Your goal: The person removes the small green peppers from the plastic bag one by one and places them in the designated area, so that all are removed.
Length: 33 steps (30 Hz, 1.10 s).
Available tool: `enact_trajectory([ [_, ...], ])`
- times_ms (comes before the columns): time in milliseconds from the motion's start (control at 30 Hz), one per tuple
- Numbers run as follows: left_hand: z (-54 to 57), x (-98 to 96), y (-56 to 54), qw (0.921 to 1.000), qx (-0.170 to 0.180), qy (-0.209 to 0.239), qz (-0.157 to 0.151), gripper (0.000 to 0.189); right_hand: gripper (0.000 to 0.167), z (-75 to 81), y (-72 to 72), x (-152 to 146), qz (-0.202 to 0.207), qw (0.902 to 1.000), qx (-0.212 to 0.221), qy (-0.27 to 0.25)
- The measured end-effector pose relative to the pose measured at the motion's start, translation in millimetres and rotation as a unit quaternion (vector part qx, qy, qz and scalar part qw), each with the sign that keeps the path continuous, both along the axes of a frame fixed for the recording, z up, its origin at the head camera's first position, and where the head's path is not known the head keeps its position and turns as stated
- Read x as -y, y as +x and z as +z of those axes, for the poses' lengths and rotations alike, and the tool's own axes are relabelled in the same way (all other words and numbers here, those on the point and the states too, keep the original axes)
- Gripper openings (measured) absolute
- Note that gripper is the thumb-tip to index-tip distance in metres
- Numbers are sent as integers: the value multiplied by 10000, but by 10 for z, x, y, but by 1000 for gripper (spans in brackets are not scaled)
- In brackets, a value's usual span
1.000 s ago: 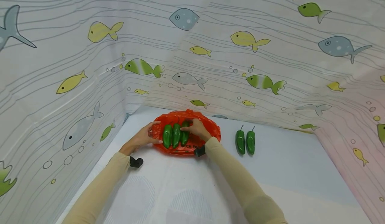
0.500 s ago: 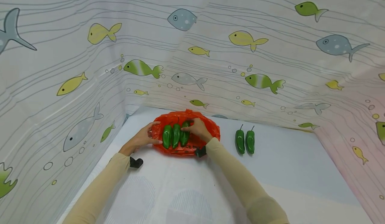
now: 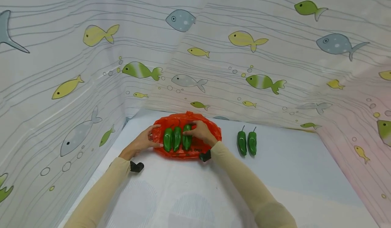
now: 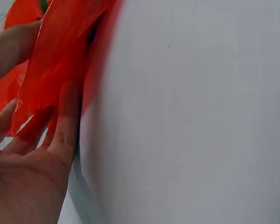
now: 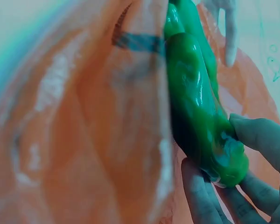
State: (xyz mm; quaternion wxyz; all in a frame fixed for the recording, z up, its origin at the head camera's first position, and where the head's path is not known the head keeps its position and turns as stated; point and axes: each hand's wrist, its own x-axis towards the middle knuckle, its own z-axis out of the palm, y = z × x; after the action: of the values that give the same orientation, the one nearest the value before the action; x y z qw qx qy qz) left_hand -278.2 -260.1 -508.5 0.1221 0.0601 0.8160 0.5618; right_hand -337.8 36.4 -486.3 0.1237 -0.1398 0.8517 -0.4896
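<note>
A red plastic bag (image 3: pixel 206 148) with dark lettering lies spread open at the back, with three green chili peppers in it. My left hand (image 3: pixel 142 142) holds the bag's left edge; in the left wrist view, film of the bag (image 4: pixel 60 60) runs between its digits. Two peppers, the left pepper (image 3: pixel 167 140) and the middle pepper (image 3: pixel 177 139), lie side by side. Right of them, my right hand (image 3: pixel 200 132) grips the third pepper (image 3: pixel 187 143). In the right wrist view, thumb and fingers sit around one end of this pepper (image 5: pixel 196 88).
Two more green peppers, a left one (image 3: pixel 241 143) and a right one (image 3: pixel 252 143), lie on the white table (image 3: pixel 290 167) to the right of the bag. Fish-patterned sheets (image 3: pixel 220 65) stand as walls behind and on both sides.
The pepper in my right hand has shifted slightly right, so a gap shows between it and the middle pepper. My left hand stays at the bag's edge. The head view has turned slightly.
</note>
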Motion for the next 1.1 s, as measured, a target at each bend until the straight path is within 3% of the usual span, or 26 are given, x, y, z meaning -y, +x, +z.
enact_trajectory([
  [267, -2, 0, -15, 10000, -48, -23, -30, 100, 58, 51, 84, -75, 93, 9999, -41, 91],
  [500, -13, 19, 1, 9998, -174, -17, -87, 100, 57, 108, 154, -149, 303, 9994, -5, -138],
  [1100, -17, -6, 7, 9999, -80, 78, -62, 103, 55, 261, 337, -320, 424, 9988, 98, -238],
])
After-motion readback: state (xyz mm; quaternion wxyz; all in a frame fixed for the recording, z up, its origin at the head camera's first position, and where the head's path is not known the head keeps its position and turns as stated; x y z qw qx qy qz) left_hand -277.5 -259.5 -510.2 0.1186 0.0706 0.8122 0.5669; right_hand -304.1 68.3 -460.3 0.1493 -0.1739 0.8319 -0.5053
